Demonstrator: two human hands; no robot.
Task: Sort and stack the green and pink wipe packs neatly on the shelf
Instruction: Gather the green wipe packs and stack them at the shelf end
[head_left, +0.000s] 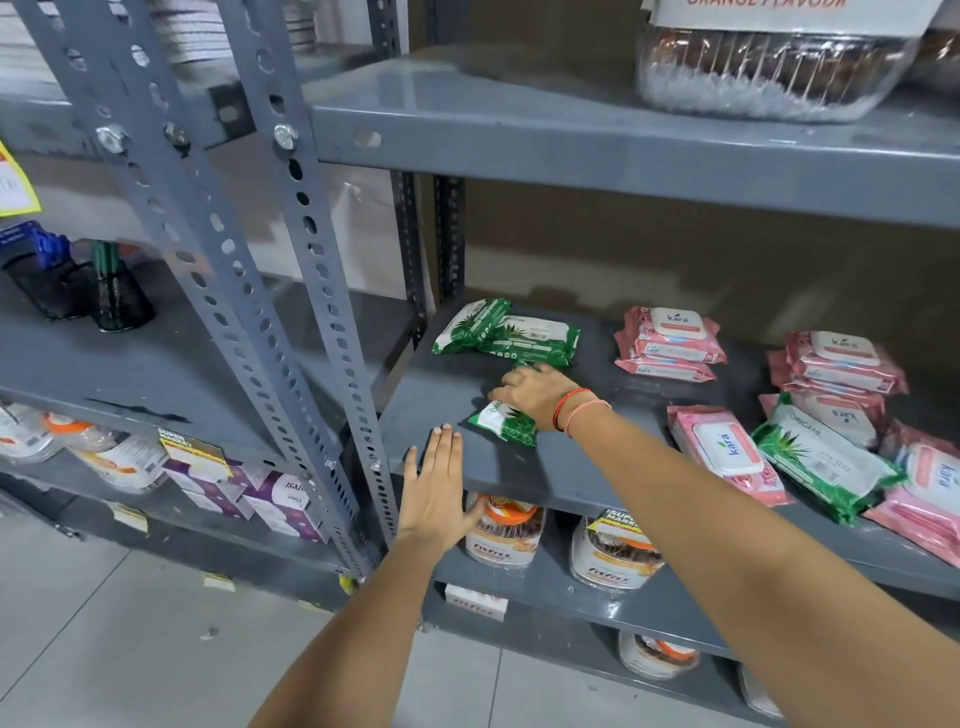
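At the left of the frame, black mesh pen holders (111, 301) are seen on a neighbouring grey shelf, with purple boxes (280, 501) stocked on the level below. Left of centre, the left hand (434, 488) is laid flat and wide, fingers straight, against the front edge of the middle shelf (519, 467); nothing is held in its grip. Just beyond it, at centre frame, a green wipe pack (506, 422) is clasped by the right hand (537, 392), whose grip is closed over the pack's upper end while the pack rests on the shelf; red and pink threads (574, 410) are worn at that wrist. Behind the hand, towards the back of the shelf, two more green packs (511, 335) are shown lying together, one leaning across the other. To the right of centre, a small stack of pink wipe packs (670, 343) is set near the rear, and a single pink pack (727, 449) is placed nearer the front. At the far right, a loose heap of pink packs (841, 369) is pictured with one green pack (821, 457) lying among them. Jars with orange lids (506, 527) are kept on the shelf beneath, and a clear plastic tub (769, 67) is stored at the upper right.
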